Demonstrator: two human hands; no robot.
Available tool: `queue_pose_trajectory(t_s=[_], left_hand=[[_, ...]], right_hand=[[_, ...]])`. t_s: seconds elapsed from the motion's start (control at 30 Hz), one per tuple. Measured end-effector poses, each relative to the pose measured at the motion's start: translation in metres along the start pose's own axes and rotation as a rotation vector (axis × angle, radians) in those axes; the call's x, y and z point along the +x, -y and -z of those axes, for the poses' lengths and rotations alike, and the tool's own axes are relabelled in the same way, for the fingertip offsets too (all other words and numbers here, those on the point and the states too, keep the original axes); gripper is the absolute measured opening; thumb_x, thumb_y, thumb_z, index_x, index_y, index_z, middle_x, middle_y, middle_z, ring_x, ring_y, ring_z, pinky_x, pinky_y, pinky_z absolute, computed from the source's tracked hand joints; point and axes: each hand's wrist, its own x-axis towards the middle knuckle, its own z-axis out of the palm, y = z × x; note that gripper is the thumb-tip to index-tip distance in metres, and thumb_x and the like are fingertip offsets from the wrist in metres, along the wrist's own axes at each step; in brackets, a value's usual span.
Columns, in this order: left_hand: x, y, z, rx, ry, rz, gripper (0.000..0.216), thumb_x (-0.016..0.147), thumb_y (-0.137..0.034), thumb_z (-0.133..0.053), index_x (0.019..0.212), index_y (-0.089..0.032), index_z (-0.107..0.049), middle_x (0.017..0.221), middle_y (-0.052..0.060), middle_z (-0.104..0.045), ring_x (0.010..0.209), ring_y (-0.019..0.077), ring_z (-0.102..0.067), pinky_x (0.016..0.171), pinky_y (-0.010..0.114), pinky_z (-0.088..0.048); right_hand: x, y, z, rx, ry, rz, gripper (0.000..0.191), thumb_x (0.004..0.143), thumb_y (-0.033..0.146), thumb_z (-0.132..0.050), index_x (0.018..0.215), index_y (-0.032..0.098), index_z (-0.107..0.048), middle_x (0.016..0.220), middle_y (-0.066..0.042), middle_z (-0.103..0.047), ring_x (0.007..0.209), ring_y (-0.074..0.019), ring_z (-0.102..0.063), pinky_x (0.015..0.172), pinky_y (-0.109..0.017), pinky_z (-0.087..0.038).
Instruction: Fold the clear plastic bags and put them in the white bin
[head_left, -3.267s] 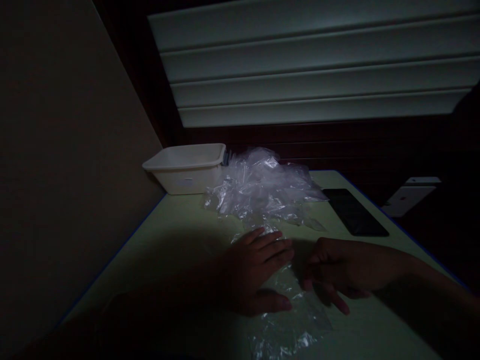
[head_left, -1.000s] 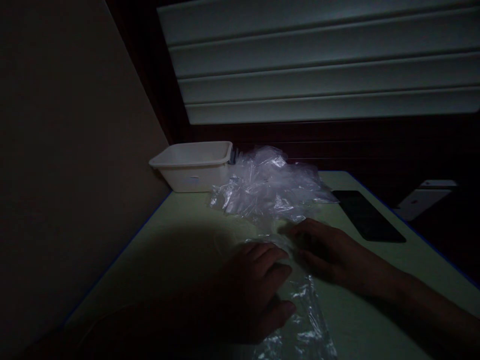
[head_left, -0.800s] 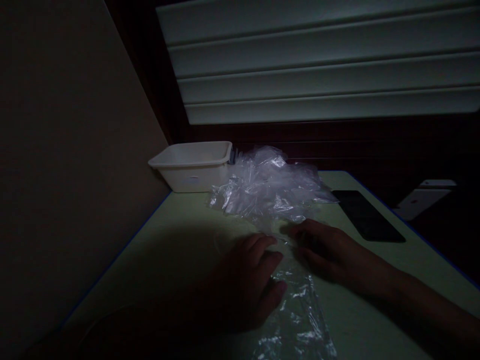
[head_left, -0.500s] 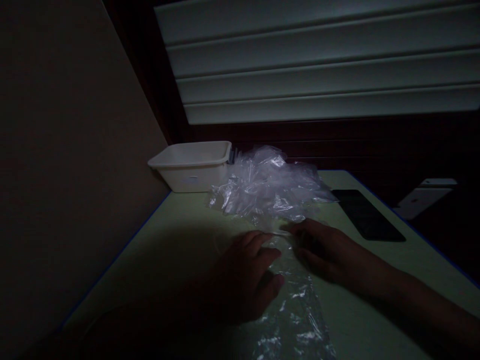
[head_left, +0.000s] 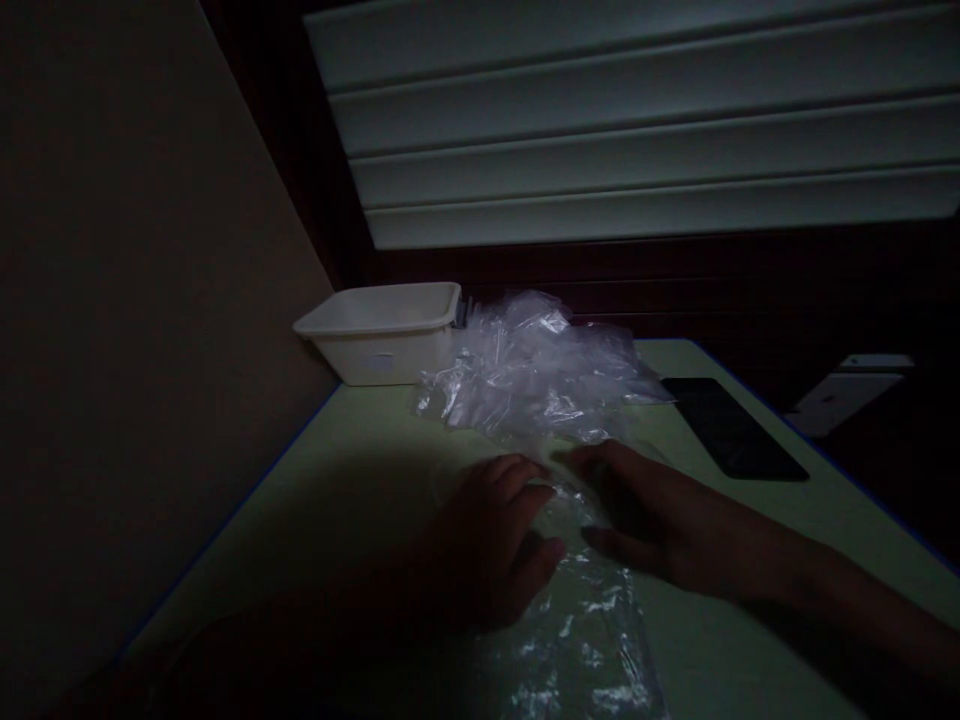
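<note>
The scene is very dark. A clear plastic bag (head_left: 585, 640) lies flat on the pale green table (head_left: 360, 470), running from between my hands toward the near edge. My left hand (head_left: 491, 540) rests on the bag's left side, fingers extended and lying on the plastic. My right hand (head_left: 645, 510) lies on the bag's upper right part, fingers stretched toward the left hand, their tips almost meeting it near the bag's top edge. Whether either hand pinches the plastic is too dark to tell.
A heap of crumpled clear plastic bags (head_left: 540, 375) sits just beyond my hands. A white plastic tub (head_left: 379, 330) stands at the back left by the wall. A dark phone (head_left: 731, 425) lies at the right. Window blinds (head_left: 637, 130) fill the background.
Both hands have slid a little up the flat bag toward the heap. The right hand came from lower right to the bag's top; fingertips now nearly meet.
</note>
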Motion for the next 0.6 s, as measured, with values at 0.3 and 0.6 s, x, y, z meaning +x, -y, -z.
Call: queue_pose_trajectory(t_s=[0.3, 0.6], left_hand=[[0.019, 0.01, -0.002, 0.04, -0.037, 0.057, 0.027, 0.088, -0.021, -0.052, 0.113, -0.016, -0.06, 0.112, 0.01, -0.055, 0.108, 0.0237, -0.048, 0.095, 0.041, -0.042], [0.03, 0.022, -0.017, -0.028, -0.124, 0.07, 0.007, 0.081, -0.018, -0.063, 0.088, -0.016, -0.065, 0.094, 0.006, -0.058, 0.096, 0.0209, -0.052, 0.087, 0.037, -0.043]], right_hand=[[0.0, 0.0, 0.0, 0.015, 0.009, 0.027, 0.055, 0.08, 0.025, -0.065, 0.129, 0.023, -0.039, 0.122, -0.007, -0.055, 0.105, -0.0227, -0.056, 0.092, -0.036, -0.046], [0.001, 0.002, 0.001, 0.037, -0.004, 0.025, 0.056, 0.079, 0.026, -0.065, 0.129, 0.021, -0.041, 0.12, -0.01, -0.057, 0.104, -0.0251, -0.057, 0.089, -0.038, -0.047]])
